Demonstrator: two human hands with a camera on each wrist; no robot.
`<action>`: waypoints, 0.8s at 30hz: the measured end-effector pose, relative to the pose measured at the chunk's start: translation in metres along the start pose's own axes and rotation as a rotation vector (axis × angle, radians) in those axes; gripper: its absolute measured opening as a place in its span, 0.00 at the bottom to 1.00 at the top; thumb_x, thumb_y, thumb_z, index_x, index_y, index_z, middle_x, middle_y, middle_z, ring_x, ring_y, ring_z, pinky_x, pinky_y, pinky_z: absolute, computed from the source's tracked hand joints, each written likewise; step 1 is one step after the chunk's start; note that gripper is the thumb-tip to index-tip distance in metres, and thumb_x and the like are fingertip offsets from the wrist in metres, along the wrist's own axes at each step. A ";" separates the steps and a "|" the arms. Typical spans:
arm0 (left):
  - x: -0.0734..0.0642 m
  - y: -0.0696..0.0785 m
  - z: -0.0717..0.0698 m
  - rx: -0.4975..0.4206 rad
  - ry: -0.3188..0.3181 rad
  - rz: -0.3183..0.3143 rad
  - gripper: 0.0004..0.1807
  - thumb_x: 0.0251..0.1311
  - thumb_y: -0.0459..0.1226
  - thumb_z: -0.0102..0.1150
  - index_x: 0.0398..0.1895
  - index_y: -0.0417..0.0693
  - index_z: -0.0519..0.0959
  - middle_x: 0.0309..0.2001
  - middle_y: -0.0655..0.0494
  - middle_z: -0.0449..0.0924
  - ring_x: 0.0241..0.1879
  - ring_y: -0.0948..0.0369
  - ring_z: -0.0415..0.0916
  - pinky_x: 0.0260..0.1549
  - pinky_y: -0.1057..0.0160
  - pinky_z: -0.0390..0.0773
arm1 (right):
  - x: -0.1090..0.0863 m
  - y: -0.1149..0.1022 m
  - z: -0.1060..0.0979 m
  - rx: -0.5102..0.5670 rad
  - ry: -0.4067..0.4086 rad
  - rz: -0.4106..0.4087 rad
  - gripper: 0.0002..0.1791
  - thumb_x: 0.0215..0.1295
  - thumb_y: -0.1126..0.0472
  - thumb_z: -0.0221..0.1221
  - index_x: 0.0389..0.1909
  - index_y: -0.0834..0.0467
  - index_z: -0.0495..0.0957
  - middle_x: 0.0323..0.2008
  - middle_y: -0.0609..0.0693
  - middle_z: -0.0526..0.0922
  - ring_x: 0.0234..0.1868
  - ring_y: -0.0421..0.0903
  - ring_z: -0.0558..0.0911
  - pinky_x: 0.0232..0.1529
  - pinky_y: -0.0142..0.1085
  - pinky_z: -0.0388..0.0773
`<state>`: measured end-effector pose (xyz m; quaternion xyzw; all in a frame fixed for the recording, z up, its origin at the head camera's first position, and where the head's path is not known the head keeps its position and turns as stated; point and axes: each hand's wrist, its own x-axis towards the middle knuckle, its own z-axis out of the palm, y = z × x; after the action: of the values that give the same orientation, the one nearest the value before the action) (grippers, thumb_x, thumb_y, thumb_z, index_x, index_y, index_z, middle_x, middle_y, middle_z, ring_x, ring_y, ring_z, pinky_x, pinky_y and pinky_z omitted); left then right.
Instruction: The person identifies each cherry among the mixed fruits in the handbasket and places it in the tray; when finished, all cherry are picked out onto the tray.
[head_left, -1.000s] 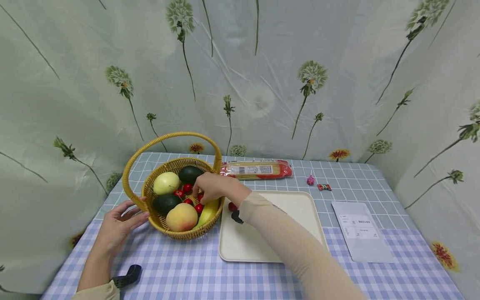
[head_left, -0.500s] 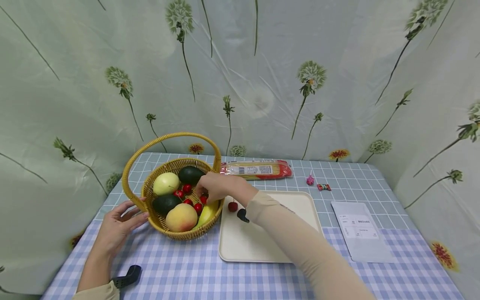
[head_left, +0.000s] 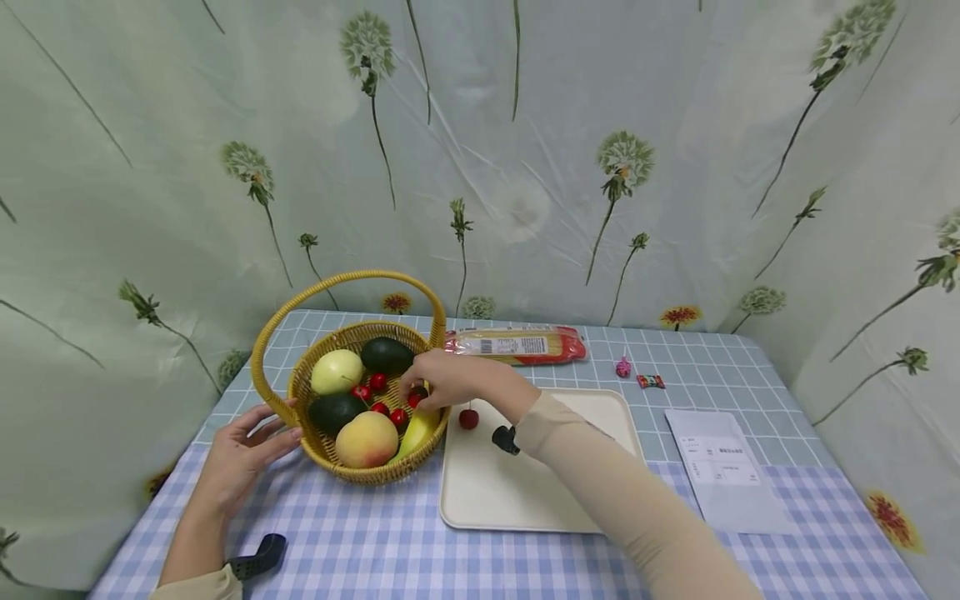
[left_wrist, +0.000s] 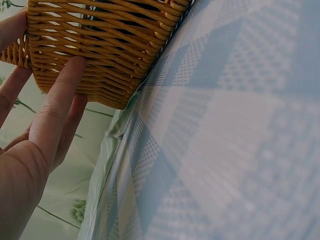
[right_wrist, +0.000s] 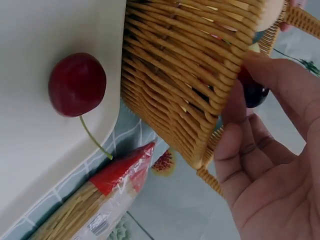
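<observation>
A yellow wicker basket (head_left: 375,475) with a tall handle stands on the left of the table. It holds a peach (head_left: 367,440), a banana (head_left: 418,429), a pale green round fruit (head_left: 336,372), two dark green avocado-like fruits (head_left: 387,356) and several red cherries (head_left: 378,382). My left hand (head_left: 243,454) touches the basket's left side with extended fingers (left_wrist: 60,100) against the weave. Over the right rim, my right hand (head_left: 457,379) pinches a dark red cherry (right_wrist: 254,92) between thumb and fingers. Another stemmed cherry (right_wrist: 77,84) lies on the cream tray (head_left: 517,492).
A noodle packet (head_left: 517,344) lies behind the tray. Farther right are a pink lollipop (head_left: 623,367), a small wrapped candy (head_left: 651,381) and a white labelled pouch (head_left: 723,467). A flowered cloth (head_left: 525,167) hangs behind the table.
My right hand has drawn slightly right toward the basket's rim with the pinched cherry. Its sleeve now uncovers the cherry on the tray. My left hand stays at the basket.
</observation>
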<state>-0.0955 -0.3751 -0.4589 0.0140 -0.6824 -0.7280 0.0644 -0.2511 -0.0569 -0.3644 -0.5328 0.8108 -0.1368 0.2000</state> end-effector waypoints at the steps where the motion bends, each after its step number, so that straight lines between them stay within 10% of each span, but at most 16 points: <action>1: 0.000 0.000 0.001 0.006 -0.001 -0.001 0.21 0.68 0.21 0.65 0.59 0.50 0.86 0.58 0.70 0.82 0.54 0.72 0.85 0.46 0.68 0.89 | -0.003 0.001 0.000 0.003 0.009 -0.003 0.12 0.75 0.61 0.66 0.56 0.54 0.88 0.49 0.48 0.85 0.48 0.44 0.78 0.52 0.31 0.78; 24: 0.001 0.001 0.003 0.019 0.025 -0.035 0.22 0.68 0.23 0.67 0.62 0.47 0.85 0.58 0.71 0.81 0.54 0.73 0.84 0.45 0.70 0.89 | -0.097 0.035 0.006 0.229 0.232 0.155 0.13 0.72 0.56 0.70 0.53 0.53 0.85 0.45 0.45 0.86 0.39 0.41 0.84 0.44 0.31 0.84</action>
<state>-0.0964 -0.3727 -0.4578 0.0356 -0.6882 -0.7222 0.0602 -0.2425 0.0456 -0.3677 -0.4231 0.8461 -0.2732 0.1744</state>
